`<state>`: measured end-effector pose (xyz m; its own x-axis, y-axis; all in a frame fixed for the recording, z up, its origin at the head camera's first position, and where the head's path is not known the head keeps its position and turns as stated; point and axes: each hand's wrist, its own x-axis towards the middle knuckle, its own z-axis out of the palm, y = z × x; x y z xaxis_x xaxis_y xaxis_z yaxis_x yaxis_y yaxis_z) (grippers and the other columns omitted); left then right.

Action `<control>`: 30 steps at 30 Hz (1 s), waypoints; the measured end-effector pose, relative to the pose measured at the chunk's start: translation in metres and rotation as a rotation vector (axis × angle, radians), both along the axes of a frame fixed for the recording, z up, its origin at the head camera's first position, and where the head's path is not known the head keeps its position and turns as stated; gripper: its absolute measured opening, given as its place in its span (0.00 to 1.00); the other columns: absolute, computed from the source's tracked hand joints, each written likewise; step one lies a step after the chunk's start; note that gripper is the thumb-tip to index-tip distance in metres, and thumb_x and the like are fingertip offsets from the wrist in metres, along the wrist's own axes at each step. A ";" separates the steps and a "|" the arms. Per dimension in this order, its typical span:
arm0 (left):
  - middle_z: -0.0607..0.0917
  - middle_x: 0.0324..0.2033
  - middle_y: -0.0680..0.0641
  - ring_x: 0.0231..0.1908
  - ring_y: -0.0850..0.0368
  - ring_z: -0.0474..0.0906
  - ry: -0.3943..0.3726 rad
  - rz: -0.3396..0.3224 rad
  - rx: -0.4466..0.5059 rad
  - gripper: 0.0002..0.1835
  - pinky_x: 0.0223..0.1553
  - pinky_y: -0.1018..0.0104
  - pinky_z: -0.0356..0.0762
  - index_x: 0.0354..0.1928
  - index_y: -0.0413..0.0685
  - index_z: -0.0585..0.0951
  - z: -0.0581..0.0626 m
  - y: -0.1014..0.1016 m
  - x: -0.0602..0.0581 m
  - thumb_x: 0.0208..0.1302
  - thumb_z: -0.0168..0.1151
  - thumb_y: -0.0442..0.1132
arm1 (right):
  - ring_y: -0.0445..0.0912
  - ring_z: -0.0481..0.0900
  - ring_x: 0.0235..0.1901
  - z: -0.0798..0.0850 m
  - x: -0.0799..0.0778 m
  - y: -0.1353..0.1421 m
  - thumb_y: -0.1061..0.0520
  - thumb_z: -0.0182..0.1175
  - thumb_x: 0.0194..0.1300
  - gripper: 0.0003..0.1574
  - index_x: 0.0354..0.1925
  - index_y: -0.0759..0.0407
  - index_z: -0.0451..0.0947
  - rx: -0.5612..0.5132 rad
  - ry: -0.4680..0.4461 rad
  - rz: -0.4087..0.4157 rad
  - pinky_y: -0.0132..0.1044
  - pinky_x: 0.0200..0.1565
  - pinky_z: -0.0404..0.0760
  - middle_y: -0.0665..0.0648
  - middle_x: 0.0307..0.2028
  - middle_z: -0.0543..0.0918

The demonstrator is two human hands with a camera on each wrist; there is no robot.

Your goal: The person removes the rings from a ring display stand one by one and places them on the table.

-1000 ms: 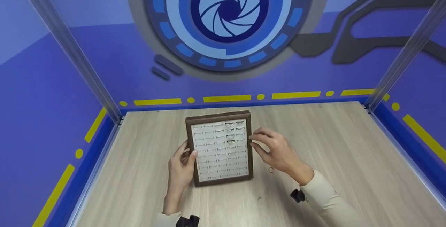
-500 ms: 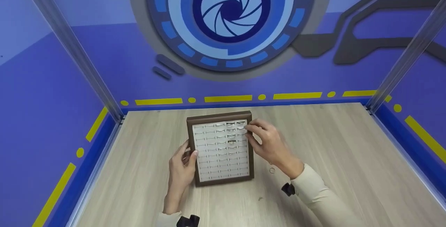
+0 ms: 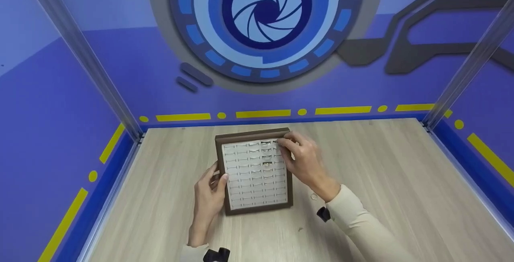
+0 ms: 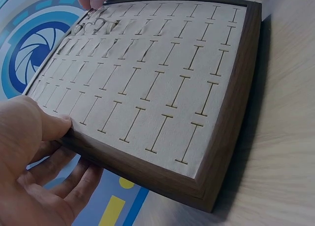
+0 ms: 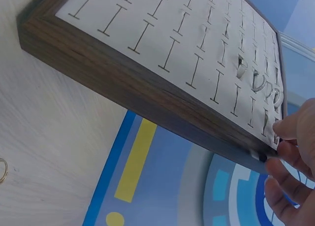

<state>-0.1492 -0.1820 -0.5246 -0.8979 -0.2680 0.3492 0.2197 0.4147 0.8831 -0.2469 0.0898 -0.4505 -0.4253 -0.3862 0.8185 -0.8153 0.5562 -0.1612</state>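
A ring display tray [image 3: 259,209] with a brown wooden frame and a white slotted pad stands tilted up over the table. My left hand [image 3: 211,195] grips its left side, thumb on the front edge and fingers behind. My right hand [image 3: 303,159] is at the upper right corner, thumb and forefinger pinching a ring in the top slot of the right column; the fingertips mostly hide that ring. Several silvery rings [image 5: 241,68] sit in the upper slots beside it. Many lower slots [image 4: 187,145] hold no ring.
A loose ring [image 3: 314,196] lies on the wooden table [image 3: 381,165] right of the tray, below the right wrist. A small dark mark [image 3: 300,229] shows nearer the front. Blue printed panels [image 3: 192,101] enclose the table at the back and sides.
My right hand has moved from the tray's right edge up and left to the top right slot, its fingertips now on the ring there. The left hand and tray have stayed put.
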 end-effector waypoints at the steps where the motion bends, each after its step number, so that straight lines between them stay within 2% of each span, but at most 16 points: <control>1: 0.85 0.58 0.32 0.53 0.37 0.88 0.001 0.001 0.002 0.26 0.57 0.45 0.89 0.72 0.35 0.76 0.000 0.000 0.000 0.75 0.66 0.31 | 0.47 0.84 0.33 0.000 0.000 -0.001 0.68 0.75 0.62 0.10 0.42 0.60 0.90 0.007 0.001 -0.007 0.40 0.33 0.85 0.54 0.38 0.85; 12: 0.85 0.59 0.33 0.55 0.38 0.87 -0.023 -0.003 0.011 0.27 0.58 0.45 0.89 0.73 0.37 0.75 0.003 -0.001 -0.001 0.75 0.65 0.32 | 0.47 0.85 0.33 0.003 0.001 -0.006 0.67 0.75 0.63 0.10 0.43 0.57 0.92 0.052 -0.029 -0.090 0.39 0.32 0.87 0.52 0.39 0.86; 20: 0.86 0.59 0.33 0.55 0.38 0.87 -0.029 0.000 0.029 0.27 0.58 0.44 0.88 0.73 0.37 0.76 0.001 0.000 0.000 0.75 0.66 0.31 | 0.47 0.85 0.34 0.003 0.000 -0.007 0.70 0.74 0.62 0.11 0.40 0.57 0.90 0.054 -0.014 -0.079 0.39 0.34 0.88 0.51 0.39 0.86; 30: 0.85 0.61 0.34 0.55 0.37 0.88 -0.037 -0.005 0.060 0.27 0.59 0.47 0.88 0.72 0.38 0.76 0.001 -0.001 0.000 0.74 0.67 0.32 | 0.48 0.86 0.35 0.002 0.001 -0.005 0.70 0.75 0.61 0.11 0.40 0.57 0.90 0.034 -0.020 -0.066 0.39 0.35 0.88 0.52 0.39 0.87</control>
